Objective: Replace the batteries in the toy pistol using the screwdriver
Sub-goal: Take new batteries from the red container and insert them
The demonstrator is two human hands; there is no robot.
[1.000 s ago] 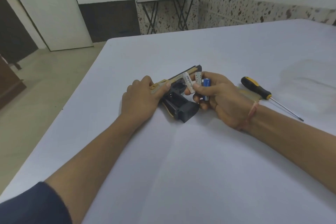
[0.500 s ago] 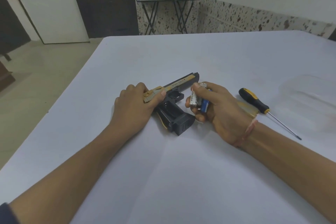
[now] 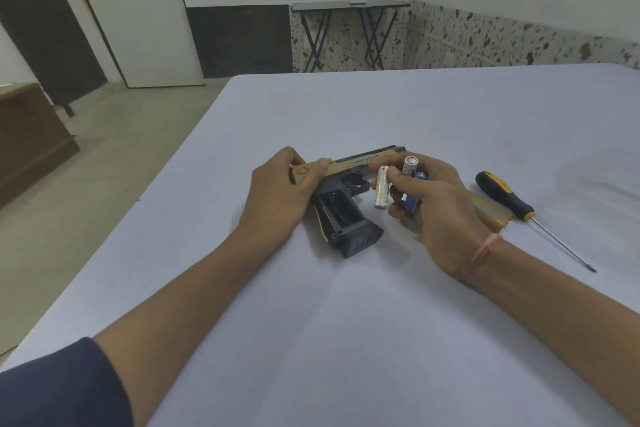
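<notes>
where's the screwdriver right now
In the head view, the screwdriver lies on the white table on the right side, just right of the right hand and beside a tan plastic piece, untouched.

The black-and-tan pistol (image 3: 349, 180) lies on its side, its rear gripped in my left hand (image 3: 280, 198) and its grip toward me with the battery bay open. My right hand (image 3: 436, 204) pinches three batteries (image 3: 381, 191) just beside it: two white, one blue. The screwdriver (image 3: 505, 198), with a black-and-yellow handle, lies flat farther right.
</notes>
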